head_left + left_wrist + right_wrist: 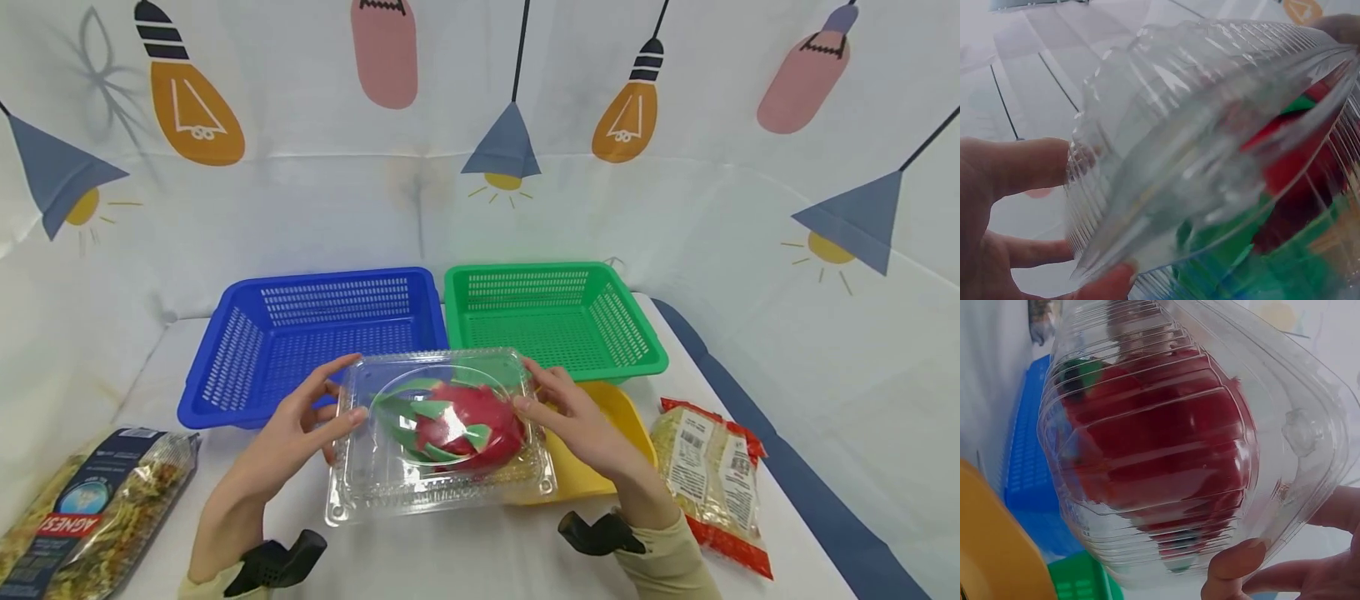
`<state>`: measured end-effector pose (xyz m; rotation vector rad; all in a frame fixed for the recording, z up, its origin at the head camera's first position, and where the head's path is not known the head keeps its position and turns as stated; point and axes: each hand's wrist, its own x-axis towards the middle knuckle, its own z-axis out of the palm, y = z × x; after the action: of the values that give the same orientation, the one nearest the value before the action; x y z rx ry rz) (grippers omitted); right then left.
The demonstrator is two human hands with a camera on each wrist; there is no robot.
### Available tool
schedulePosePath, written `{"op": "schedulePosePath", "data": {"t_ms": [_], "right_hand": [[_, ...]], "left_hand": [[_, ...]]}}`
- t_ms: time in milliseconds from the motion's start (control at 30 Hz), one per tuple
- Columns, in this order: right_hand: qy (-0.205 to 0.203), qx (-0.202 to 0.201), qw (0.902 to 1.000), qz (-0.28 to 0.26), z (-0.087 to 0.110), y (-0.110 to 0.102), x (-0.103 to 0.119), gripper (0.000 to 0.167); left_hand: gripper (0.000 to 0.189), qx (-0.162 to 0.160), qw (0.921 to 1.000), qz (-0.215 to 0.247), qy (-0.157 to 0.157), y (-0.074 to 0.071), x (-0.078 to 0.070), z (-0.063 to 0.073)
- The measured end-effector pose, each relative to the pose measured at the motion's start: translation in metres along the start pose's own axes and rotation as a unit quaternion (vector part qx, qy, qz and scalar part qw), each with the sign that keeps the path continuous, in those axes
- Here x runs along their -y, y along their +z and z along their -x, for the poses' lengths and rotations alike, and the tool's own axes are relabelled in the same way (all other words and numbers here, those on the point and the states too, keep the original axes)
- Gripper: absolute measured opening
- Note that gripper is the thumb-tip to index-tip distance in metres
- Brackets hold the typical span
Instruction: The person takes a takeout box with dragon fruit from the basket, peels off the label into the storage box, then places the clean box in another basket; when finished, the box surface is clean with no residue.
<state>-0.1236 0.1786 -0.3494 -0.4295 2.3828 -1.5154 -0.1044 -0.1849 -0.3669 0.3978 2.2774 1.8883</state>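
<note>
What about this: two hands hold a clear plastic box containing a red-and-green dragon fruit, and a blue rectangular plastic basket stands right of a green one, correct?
Not quite: the head view shows the blue plastic basket left of the green plastic basket. The left hand and right hand do hold the clear plastic box containing the dragon fruit.

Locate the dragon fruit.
In the head view's centre, the dragon fruit is inside the clear box, between the left hand and right hand, nearer the right.
</note>
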Motion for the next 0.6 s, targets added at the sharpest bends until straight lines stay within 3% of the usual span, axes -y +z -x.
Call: {"op": "schedulePosePath", "data": {"t_ms": [167,400,500,600], "right_hand": [[-0.001,-0.019,0.9998,-0.008,0.002,-0.01,0.0,0.065],[-0.015,-0.075,0.9968,-0.022,0.0,-0.021,-0.004,0.062],[-0.018,-0.095,0.9926,-0.073,-0.002,-0.025,-0.005,0.057],[-0.026,-0.112,0.9822,-0.149,-0.005,-0.027,-0.004,0.053]], "left_hand": [[0.063,-0.016,0.9997,0.013,0.012,0.007,-0.003,-0.012],[0.065,-0.046,0.9962,0.057,0.048,0.021,-0.007,-0.023],[0.065,-0.067,0.9938,0.075,0.047,0.027,-0.01,-0.027],[0.065,-0.094,0.9901,0.095,0.043,0.033,-0.014,-0.032]]}}
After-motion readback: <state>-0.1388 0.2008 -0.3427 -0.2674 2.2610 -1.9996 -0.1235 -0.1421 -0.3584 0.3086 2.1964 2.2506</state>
